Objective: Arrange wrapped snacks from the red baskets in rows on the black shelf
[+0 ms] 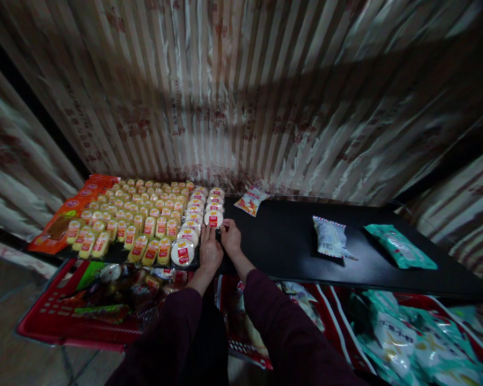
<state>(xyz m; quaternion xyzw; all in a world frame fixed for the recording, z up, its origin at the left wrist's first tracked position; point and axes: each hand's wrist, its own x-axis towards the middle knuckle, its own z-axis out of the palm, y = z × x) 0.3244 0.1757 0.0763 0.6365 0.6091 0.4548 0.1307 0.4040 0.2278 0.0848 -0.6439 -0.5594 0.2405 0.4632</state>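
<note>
At the front of a short row of round white rice crackers in clear wrappers with red labels, both my hands are on the nearest rice cracker packet (pixel 213 219). My left hand (pixel 210 252) lies with its fingers stretched forward, touching the packet's lower edge. On the other side my right hand (pixel 231 237) has its fingers curled and pinched at the packet's right edge. A longer row of rice crackers (pixel 183 252) runs just left of my left hand. Beyond it stand many small yellow wrapped cakes (pixel 139 249) in close rows.
The black shelf (pixel 273 241) carries an orange bag (pixel 64 220), a small snack bag (pixel 251 200), a silvery bag (pixel 330 237) and a teal bag (pixel 401 246). Underneath are a red basket (pixel 84 338) of mixed snacks and several teal-white bags (pixel 394 332). A striped curtain (pixel 233 96) hangs behind.
</note>
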